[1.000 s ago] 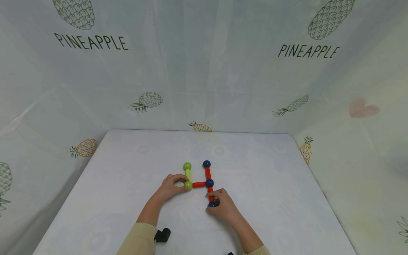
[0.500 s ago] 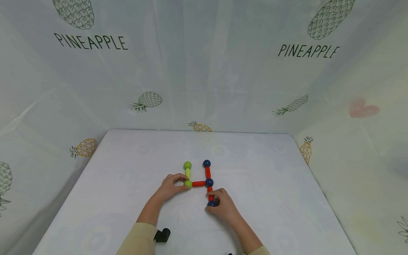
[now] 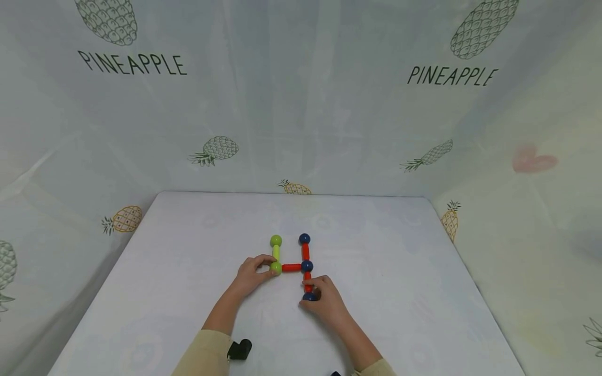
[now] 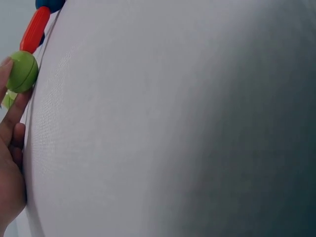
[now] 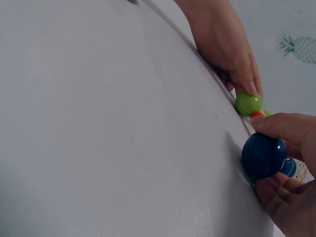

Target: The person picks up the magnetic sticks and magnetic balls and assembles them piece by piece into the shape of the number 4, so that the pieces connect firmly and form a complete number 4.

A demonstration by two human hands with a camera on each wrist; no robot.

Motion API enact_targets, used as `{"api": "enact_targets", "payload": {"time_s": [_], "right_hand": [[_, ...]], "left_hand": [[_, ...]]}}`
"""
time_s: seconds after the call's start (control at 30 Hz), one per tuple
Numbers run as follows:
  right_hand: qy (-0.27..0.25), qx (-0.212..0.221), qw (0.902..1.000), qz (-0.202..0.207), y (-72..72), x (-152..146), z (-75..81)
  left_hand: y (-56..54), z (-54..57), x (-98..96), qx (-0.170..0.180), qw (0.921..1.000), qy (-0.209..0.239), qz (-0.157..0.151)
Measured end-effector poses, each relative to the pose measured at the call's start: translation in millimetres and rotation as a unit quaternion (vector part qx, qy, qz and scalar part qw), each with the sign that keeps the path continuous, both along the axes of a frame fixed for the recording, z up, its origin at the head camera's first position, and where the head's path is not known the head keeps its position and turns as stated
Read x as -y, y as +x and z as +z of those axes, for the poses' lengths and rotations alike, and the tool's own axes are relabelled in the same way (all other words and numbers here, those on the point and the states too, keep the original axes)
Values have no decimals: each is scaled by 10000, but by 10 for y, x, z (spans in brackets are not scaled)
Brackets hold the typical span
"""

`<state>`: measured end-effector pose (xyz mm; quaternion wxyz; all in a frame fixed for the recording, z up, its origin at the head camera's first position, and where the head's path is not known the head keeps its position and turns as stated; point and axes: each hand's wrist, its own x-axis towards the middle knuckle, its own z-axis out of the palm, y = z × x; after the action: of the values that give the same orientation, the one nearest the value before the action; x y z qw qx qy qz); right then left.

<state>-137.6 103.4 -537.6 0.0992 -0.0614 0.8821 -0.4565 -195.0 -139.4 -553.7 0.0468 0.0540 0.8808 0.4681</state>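
On the white table, balls and rods are joined into one flat shape. My left hand (image 3: 250,277) pinches the near green ball (image 3: 276,268) between thumb and finger. From that ball a light green rod (image 3: 276,254) runs back to another green ball (image 3: 276,241), and a red rod (image 3: 291,268) runs right to a middle blue ball (image 3: 307,266). A second red rod leads back to the far blue ball (image 3: 304,238). My right hand (image 3: 328,303) holds the nearest blue ball (image 5: 264,155), at the end of a red rod (image 3: 308,281) partly covered by its fingers.
The white table (image 3: 376,261) spreads on all sides of the joined pieces. Behind it hangs a pale cloth (image 3: 301,115) printed with pineapples. A black heart-shaped piece (image 3: 240,349) is beside the left sleeve (image 3: 207,352).
Both hands and the joined shape have shifted slightly back and to the left in the head view. Each hand keeps hold of the same ball.
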Motion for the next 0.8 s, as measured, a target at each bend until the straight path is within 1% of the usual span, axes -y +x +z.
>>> {"api": "enact_targets", "payload": {"time_s": [0.2, 0.37, 0.5, 0.6, 0.63, 0.8], "right_hand": [[16, 15, 10000, 53, -23, 12, 2], [-38, -20, 9996, 266, -54, -2, 12], [-39, -56, 9990, 444, -90, -38, 60], [83, -104, 9985, 532, -133, -68, 104], [156, -148, 9982, 564, -149, -77, 117], [448, -318, 9961, 689, -206, -146, 181]], "left_hand": [[16, -6, -8, -76, 9999, -46, 118], [23, 6, 3, -23, 9998, -47, 186], [-5, -2, 46, 87, 9997, 206, 124], [-38, -13, 93, 241, 9986, 463, 82], [-41, -10, 105, 321, 9980, 525, 109], [-16, 20, 158, 387, 9971, 635, 158]]}}
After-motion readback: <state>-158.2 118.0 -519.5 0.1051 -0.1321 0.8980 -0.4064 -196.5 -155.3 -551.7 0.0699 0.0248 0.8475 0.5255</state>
